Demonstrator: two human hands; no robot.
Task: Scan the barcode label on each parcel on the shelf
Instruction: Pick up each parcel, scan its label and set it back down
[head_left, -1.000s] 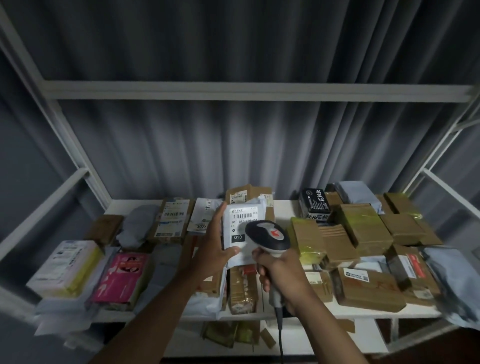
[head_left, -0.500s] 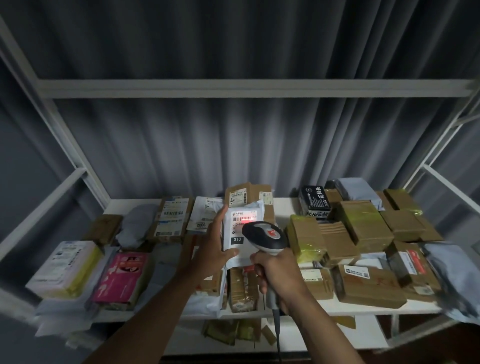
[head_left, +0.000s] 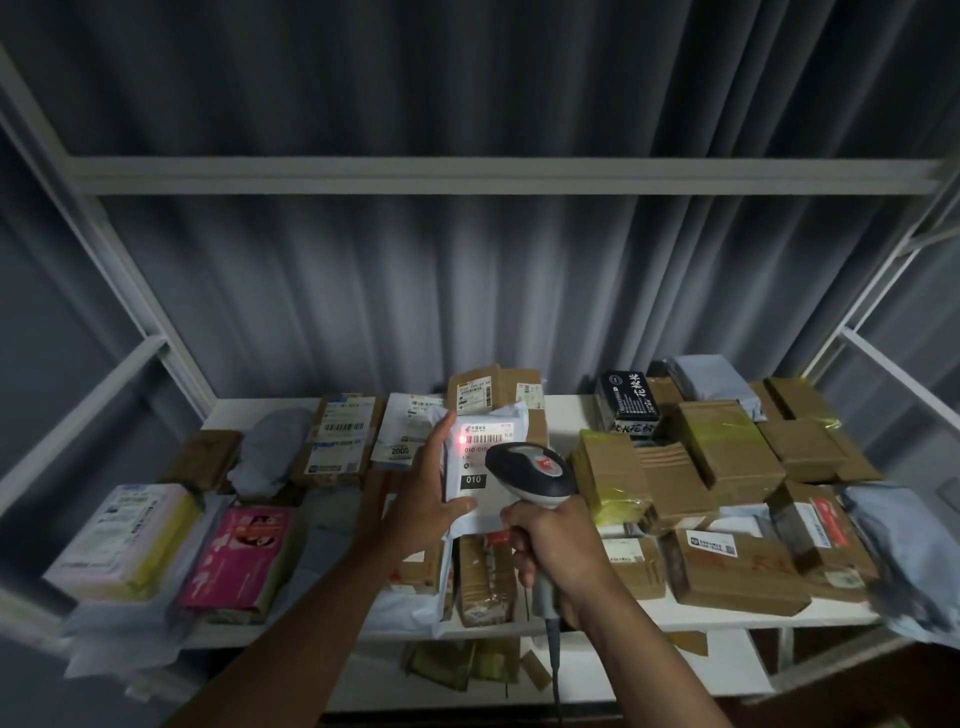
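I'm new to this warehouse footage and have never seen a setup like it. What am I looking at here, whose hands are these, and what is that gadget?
There is no machine: a person wears a camera on the head, looking forward and down, so you see their own arms. The left hand holds up a white parcel, label facing them. The right hand grips a handheld barcode scanner with a cord hanging down; a red glow from it falls on the label's left edge. Below lies a white shelf crowded with brown cardboard boxes, grey mailer bags, a pink package and a black box. A grey curtain hangs behind.
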